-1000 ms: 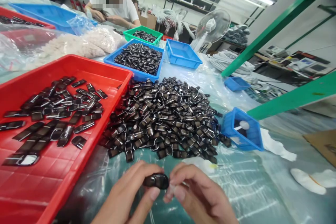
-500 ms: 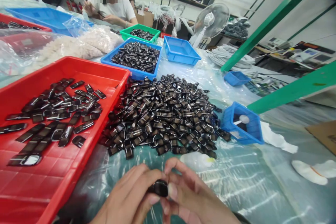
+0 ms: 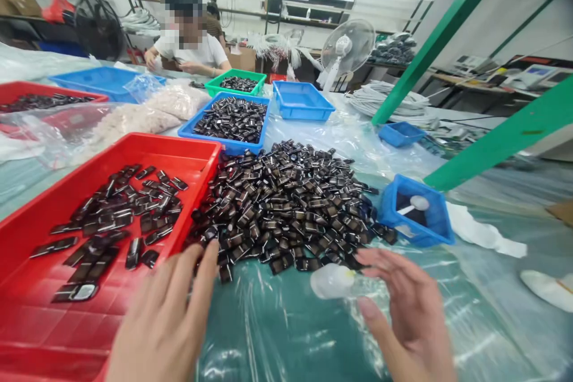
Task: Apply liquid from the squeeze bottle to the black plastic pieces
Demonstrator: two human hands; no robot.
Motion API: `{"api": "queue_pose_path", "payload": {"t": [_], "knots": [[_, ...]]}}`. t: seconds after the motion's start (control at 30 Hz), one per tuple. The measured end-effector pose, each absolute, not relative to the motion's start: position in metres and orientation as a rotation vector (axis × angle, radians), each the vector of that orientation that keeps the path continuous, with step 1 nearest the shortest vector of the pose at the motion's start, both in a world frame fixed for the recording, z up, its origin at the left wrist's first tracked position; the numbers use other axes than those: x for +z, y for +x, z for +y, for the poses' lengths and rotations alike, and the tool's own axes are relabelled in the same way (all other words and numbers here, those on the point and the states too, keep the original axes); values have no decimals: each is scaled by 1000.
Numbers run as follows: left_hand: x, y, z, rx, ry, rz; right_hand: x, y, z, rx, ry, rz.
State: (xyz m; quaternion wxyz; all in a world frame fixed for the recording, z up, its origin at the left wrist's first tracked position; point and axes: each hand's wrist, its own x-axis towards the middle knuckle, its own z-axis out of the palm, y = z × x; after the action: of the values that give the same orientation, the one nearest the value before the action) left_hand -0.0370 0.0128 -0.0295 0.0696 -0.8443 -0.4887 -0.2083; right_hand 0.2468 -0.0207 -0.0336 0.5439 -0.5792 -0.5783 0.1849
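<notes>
My left hand (image 3: 165,313) is over the right wall of the red tray (image 3: 116,325), fingers stretched toward the near left edge of a heap of small dark, glossy plastic pieces (image 3: 286,203). Its thumb is mostly hidden and nothing shows in it. My right hand (image 3: 407,310) is open, thumb and fingers apart, beside a small translucent bottle (image 3: 332,282) with a whitish body, lying at the heap's front edge. Whether the fingertips touch the bottle, I cannot tell. More dark pieces (image 3: 134,253) lie scattered in the red tray.
Behind the heap stand a filled blue tray (image 3: 185,131), a filled green tray (image 3: 215,88) and another blue tray (image 3: 304,112). A small blue bin (image 3: 425,233) with a white spoon (image 3: 418,203) is at right, near a green post (image 3: 505,143). Across the table sits a person (image 3: 192,57).
My hands were together on one dark piece; they have parted, left hand to the tray's edge, right hand toward the bottle. That piece no longer shows in them. The view has tilted up.
</notes>
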Motion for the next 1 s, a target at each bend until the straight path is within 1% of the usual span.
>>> {"api": "queue_pose_path", "payload": {"t": [0.07, 0.17, 0.23, 0.37, 0.43, 0.53, 0.57, 0.63, 0.7, 0.8, 1.0], "knots": [[-47, -27, 16, -325, -2461, -1450, -47, 251, -17, 582, -1471, -1451], [-60, -14, 27, -317, -2407, -1542, -54, 245, -16, 790, -1577, -1473], [-63, -9, 32, -374, -2448, -1552, -52, 241, -16, 850, -1602, -1492], [-55, -6, 25, -535, -2615, -1507, -50, 244, -16, 793, -1560, -1468], [-47, -2, 17, -696, -2779, -1531, -51, 250, -16, 798, -1508, -1436], [-34, 5, 9, -1041, -3078, -1660, -50, 257, -18, 897, -1455, -1392], [-31, 8, 7, -1147, -3121, -1715, -49, 258, -19, 942, -1444, -1394], [-27, 12, 4, -1249, -3089, -1804, -43, 255, -22, 1017, -1459, -1383], [-27, 13, 2, -1225, -3038, -1798, -37, 249, -25, 1048, -1513, -1308], [-30, 10, 1, -1131, -3046, -1644, -31, 242, -26, 1021, -1549, -1198], [-39, 6, 4, -1100, -3064, -1495, -34, 255, -22, 808, -1446, -1500]]}}
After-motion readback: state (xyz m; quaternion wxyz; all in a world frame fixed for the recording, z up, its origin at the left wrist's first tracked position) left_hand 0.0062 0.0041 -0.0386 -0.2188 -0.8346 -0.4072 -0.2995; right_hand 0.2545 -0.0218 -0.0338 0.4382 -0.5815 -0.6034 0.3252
